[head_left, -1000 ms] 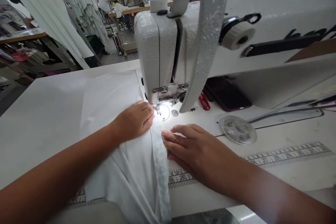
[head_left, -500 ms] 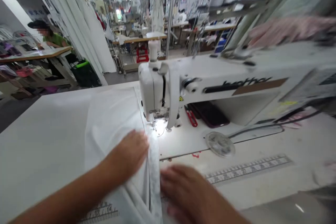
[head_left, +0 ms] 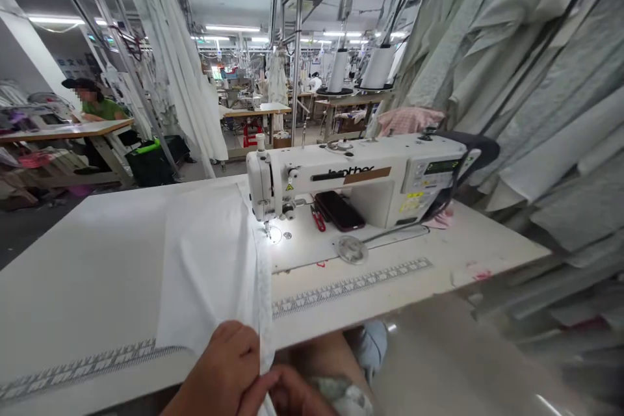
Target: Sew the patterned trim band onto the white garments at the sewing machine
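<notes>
A white fabric piece [head_left: 209, 260] lies on the sewing table [head_left: 88, 260], running from under the needle of a white sewing machine [head_left: 341, 179] to the near edge. My left hand [head_left: 224, 370] is closed on the fabric's edge at the table's front edge. My right hand [head_left: 292, 396] sits just beside it at the bottom of the view, fingers curled against the same fabric edge; only part of it shows. A lace-like trim [head_left: 266, 299] runs along the fabric's right edge.
A dark phone [head_left: 338, 210] and red snips [head_left: 318, 219] lie under the machine arm, a metal disc [head_left: 351, 249] in front. Ruler tape [head_left: 351, 285] lines the table front. Hanging pale fabric [head_left: 511, 78] fills the right. A person sits at a far-left table [head_left: 63, 130].
My head has lifted and pulled back, showing the whole machine and room. Both hands have slid from beside the needle down to the table's front edge, along the fabric.
</notes>
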Action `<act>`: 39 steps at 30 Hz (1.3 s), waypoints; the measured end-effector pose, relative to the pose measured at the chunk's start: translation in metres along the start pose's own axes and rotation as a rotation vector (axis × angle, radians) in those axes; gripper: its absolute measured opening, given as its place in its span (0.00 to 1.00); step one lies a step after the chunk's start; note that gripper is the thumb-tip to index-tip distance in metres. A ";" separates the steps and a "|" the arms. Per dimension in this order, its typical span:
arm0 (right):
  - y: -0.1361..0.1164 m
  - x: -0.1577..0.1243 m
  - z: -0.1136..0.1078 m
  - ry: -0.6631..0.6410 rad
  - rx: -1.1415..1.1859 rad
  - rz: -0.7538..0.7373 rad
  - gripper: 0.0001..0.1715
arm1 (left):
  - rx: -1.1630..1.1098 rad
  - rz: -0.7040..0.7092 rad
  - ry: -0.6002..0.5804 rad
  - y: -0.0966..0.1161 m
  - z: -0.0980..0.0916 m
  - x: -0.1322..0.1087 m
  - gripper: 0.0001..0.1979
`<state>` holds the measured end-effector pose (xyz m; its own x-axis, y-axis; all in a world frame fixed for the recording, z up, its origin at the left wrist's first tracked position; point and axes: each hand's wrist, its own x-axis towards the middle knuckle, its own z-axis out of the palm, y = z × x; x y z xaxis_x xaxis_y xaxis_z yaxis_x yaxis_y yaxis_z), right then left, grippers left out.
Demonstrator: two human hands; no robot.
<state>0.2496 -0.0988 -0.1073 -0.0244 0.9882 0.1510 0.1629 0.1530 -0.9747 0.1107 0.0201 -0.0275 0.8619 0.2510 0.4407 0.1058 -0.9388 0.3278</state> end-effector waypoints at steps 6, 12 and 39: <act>-0.033 -0.007 -0.001 -0.030 0.526 0.265 0.29 | -0.093 -0.205 0.029 0.015 -0.013 -0.005 0.07; -0.071 -0.005 -0.024 0.410 -0.560 -0.266 0.08 | -0.136 -0.431 0.009 0.025 -0.015 0.004 0.09; -0.092 0.028 -0.014 0.231 1.037 0.309 0.14 | 0.073 -0.263 0.197 0.072 0.001 0.000 0.10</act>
<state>0.2479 -0.0848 -0.0106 0.0766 0.9766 -0.2011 -0.7779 -0.0676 -0.6248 0.1193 -0.0475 -0.0048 0.6884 0.5210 0.5047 0.3532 -0.8485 0.3941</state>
